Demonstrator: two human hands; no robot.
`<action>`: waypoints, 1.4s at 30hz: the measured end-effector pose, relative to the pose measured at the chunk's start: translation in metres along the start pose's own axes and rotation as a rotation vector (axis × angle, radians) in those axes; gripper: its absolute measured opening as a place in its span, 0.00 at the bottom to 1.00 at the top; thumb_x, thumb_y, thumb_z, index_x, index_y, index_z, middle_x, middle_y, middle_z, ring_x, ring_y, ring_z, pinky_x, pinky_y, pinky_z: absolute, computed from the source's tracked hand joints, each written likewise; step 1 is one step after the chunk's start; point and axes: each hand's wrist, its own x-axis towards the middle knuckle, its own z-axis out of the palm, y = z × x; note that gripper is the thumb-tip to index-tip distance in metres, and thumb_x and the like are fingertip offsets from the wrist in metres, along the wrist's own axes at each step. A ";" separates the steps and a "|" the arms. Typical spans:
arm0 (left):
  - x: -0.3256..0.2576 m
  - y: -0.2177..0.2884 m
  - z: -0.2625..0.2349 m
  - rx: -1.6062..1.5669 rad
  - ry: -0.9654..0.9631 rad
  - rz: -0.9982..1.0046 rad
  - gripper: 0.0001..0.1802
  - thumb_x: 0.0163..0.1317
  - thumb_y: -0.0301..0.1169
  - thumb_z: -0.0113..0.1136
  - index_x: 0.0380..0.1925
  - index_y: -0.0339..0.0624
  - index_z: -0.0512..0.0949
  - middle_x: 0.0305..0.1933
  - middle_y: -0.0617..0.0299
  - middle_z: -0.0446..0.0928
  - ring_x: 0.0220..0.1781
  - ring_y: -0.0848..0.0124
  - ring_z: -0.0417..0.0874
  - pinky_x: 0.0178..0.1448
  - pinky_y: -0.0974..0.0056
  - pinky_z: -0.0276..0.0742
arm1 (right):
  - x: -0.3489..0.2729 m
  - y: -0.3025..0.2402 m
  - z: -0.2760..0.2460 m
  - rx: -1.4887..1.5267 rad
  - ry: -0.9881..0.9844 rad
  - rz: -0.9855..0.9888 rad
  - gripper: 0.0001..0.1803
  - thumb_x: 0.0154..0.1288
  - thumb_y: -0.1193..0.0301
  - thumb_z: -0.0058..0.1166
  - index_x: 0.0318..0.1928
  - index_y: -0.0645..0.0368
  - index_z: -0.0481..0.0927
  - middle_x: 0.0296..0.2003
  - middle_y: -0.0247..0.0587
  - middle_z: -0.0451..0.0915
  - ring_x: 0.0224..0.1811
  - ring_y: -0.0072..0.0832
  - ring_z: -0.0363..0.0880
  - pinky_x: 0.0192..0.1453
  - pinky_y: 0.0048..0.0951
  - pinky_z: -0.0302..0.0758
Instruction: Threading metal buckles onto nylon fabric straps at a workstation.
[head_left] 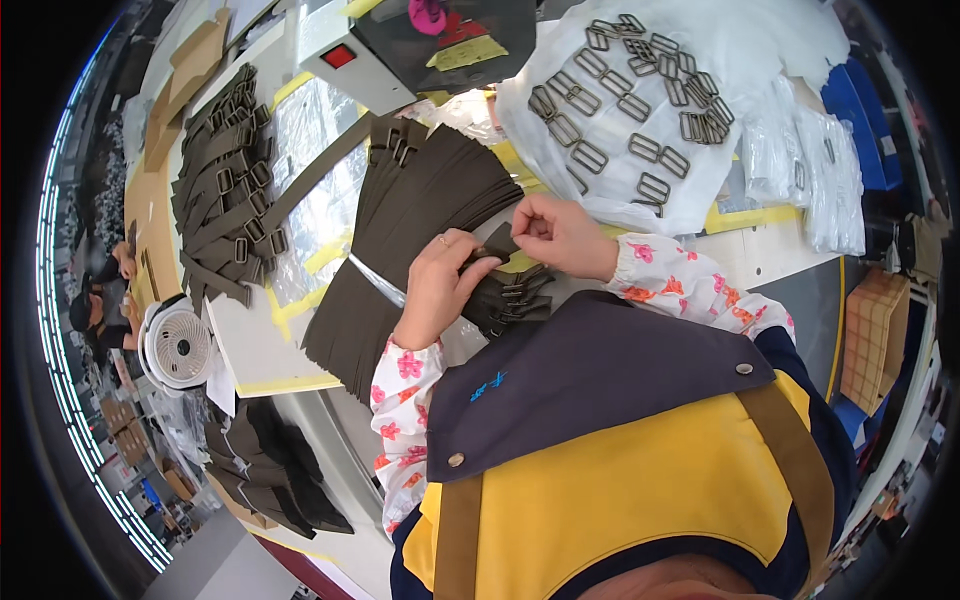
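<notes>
My left hand (441,282) is closed, its thumb and fingers pinching a short end of dark olive-brown webbing strap (488,256). Just to its right, my right hand (563,238) has its fingers curled in a pinch near the same strap; what sits between the fingertips is hidden. Under and beyond my left hand lies a fanned bundle of dark straps (430,195), crossed by a pale band (377,280). Below my hands, close to my apron, is a cluster of straps with metal slide buckles (512,292).
Loose metal slide buckles (590,155) lie on white plastic sheeting (690,195) at the far right. Straps fitted with buckles (228,195) are piled at left. A machine (420,45) stands at the back. A white fan (178,345) sits beside the table's left edge.
</notes>
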 end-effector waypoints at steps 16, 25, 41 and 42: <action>0.001 0.001 0.037 0.601 0.133 0.038 0.18 0.54 0.29 0.54 0.47 0.43 0.70 0.34 0.56 0.72 0.25 0.59 0.76 0.28 0.59 0.73 | -0.059 -0.005 -0.179 -1.421 0.493 -0.109 0.08 0.46 0.74 0.53 0.30 0.60 0.73 0.25 0.41 0.71 0.29 0.44 0.73 0.33 0.39 0.71; -0.003 -0.006 0.042 0.720 0.203 0.093 0.18 0.49 0.24 0.53 0.43 0.43 0.74 0.30 0.61 0.69 0.24 0.65 0.76 0.26 0.62 0.72 | -0.039 -0.047 -0.137 -0.025 0.348 0.148 0.11 0.59 0.72 0.51 0.39 0.69 0.75 0.30 0.40 0.78 0.26 0.20 0.76 0.31 0.17 0.74; 0.017 -0.008 0.014 0.064 0.139 0.044 0.06 0.54 0.25 0.53 0.31 0.36 0.74 0.25 0.53 0.75 0.28 0.60 0.77 0.32 0.65 0.71 | -0.007 -0.050 -0.062 -0.317 -0.273 0.344 0.10 0.57 0.72 0.53 0.33 0.65 0.70 0.20 0.35 0.74 0.15 0.17 0.69 0.16 0.19 0.65; 0.016 -0.008 0.012 -0.018 0.095 0.007 0.06 0.55 0.24 0.52 0.33 0.35 0.73 0.27 0.52 0.76 0.28 0.60 0.77 0.33 0.66 0.71 | -0.004 -0.048 -0.060 -0.319 -0.277 0.343 0.10 0.57 0.72 0.53 0.33 0.65 0.70 0.20 0.35 0.74 0.15 0.17 0.69 0.16 0.19 0.65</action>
